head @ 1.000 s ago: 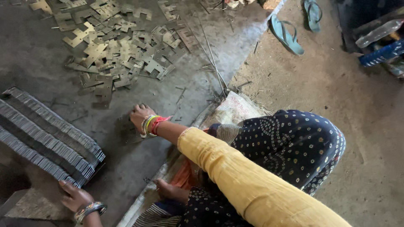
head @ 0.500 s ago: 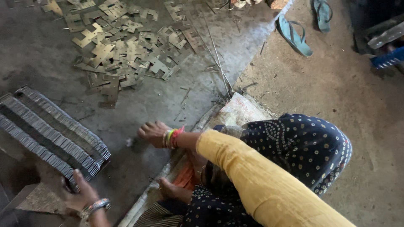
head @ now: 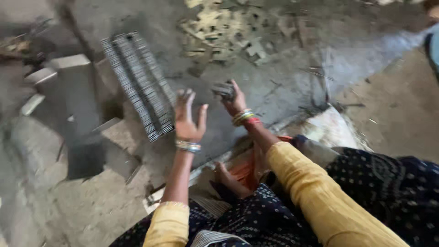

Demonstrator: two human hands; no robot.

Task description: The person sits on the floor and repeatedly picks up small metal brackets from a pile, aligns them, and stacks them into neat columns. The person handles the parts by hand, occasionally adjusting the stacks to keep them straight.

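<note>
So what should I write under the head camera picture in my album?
Right hand grips a small stack of metal pieces; left hand is open beside the rows of stacked pieces.

Two hands are in view: the left hand (head: 188, 120) spread open above the floor, the right hand (head: 234, 101) closed on one small clump of metal pieces (head: 224, 89). One rack of stacked metal strips (head: 137, 84) lies in three long rows. One loose heap of flat metal stampings (head: 224, 32) is too blurred to count. One bare foot (head: 228, 179) shows.
</note>
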